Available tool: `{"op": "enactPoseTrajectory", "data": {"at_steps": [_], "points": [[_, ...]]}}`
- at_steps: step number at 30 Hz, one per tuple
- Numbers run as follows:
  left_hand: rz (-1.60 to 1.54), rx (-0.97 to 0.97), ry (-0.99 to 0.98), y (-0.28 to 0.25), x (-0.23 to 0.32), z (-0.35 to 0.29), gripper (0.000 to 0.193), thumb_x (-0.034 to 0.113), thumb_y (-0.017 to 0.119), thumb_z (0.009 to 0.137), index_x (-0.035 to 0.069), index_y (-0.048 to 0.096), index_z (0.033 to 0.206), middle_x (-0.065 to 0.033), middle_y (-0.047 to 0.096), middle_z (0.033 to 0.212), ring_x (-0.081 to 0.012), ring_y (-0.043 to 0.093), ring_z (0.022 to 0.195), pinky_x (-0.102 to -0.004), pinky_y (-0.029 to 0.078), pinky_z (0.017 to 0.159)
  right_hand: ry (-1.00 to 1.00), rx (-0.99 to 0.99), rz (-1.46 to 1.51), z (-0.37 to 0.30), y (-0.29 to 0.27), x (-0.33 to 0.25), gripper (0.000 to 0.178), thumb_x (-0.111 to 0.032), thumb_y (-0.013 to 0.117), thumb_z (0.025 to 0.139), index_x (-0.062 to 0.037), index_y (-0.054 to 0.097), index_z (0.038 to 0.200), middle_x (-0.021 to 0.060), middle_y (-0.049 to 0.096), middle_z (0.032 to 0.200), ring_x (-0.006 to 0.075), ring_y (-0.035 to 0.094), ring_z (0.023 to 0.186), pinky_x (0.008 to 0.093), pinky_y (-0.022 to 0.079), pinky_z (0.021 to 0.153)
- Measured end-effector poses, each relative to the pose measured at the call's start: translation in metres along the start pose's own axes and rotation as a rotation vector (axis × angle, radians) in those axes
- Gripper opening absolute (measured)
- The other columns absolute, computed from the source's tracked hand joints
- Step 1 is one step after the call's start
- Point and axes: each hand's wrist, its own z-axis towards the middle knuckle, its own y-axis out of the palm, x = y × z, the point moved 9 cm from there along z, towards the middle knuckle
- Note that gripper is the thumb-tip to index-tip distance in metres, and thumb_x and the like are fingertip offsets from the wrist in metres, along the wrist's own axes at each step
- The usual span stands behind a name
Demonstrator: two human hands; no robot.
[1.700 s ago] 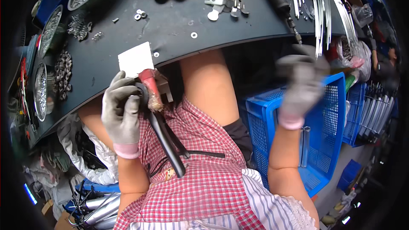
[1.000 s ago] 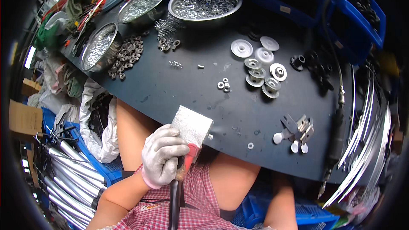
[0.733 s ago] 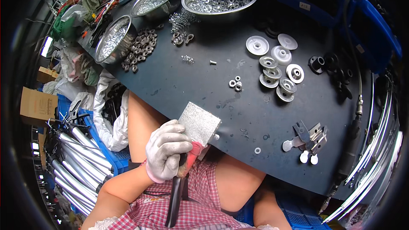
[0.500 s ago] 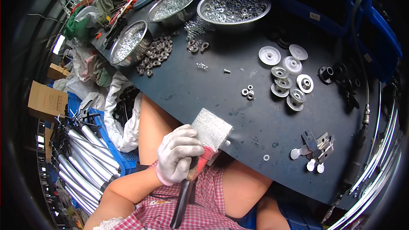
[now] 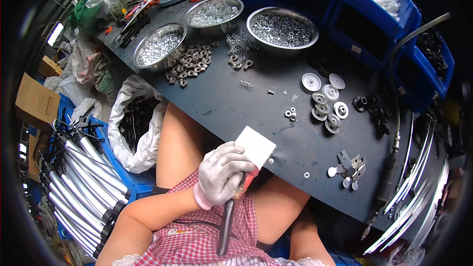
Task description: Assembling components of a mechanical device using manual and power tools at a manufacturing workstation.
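Observation:
My left hand, in a whitish glove with a pink cuff, is closed over my lap at the table's near edge. Its fingers are wrapped round a black-handled tool whose handle points down toward me. A red part of it shows beside the fingers. Just beyond stands a pale, flat, square block at the table edge; whether it is fixed to the tool or to the table, I cannot tell. My right forearm runs down beside my thigh under the table, and the right hand is hidden.
The dark table carries steel bowls of small metal parts, rusty-brown nuts, white and metal wheels and metal brackets. Blue bins line the back. Silver tubes and a white sack lie left; thin rods right.
The whole view has shifted, with more of the back bins showing. My left hand keeps its hold, and the black handle now points more steeply down. The table's parts have not visibly been moved.

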Motion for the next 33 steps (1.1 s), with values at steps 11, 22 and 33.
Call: {"op": "enactPoseTrajectory", "data": {"at_steps": [11, 22, 33], "points": [[-0.444, -0.066, 0.009, 0.005, -0.016, 0.005, 0.056, 0.053, 0.039, 0.100, 0.002, 0.062, 0.108, -0.0120, 0.065, 0.090, -0.0308, 0.064, 0.086, -0.0416, 0.049, 0.085, 0.424, -0.247, 0.076, -0.132, -0.006, -0.017, 0.046, -0.036, 0.052, 0.089, -0.0045, 0.066, 0.119, 0.0226, 0.066, 0.119, 0.0362, 0.064, 0.109, 0.0435, 0.051, 0.093], [0.527, -0.215, -0.205, -0.016, -0.163, 0.114, 0.050, 0.025, 0.068, 0.086, 0.025, 0.051, 0.133, -0.0120, 0.059, 0.104, -0.0306, 0.061, 0.100, -0.0457, 0.050, 0.088, 0.097, 0.311, 1.441, -0.243, -0.176, -0.246, 0.033, -0.022, 0.067, 0.081, -0.0004, 0.063, 0.106, 0.0085, 0.066, 0.101, 0.0163, 0.061, 0.093, 0.0335, 0.049, 0.084], [0.462, -0.060, 0.121, -0.007, -0.191, 0.141, 0.019, 0.026, 0.068, 0.086, 0.013, 0.068, 0.100, -0.0058, 0.066, 0.093, -0.0268, 0.064, 0.089, -0.0415, 0.049, 0.077, -0.473, 0.072, 1.585, -0.133, -0.256, -0.375, 0.021, -0.018, 0.066, 0.089, -0.0002, 0.059, 0.100, 0.0039, 0.062, 0.090, 0.0112, 0.056, 0.085, 0.0285, 0.047, 0.078]]}}
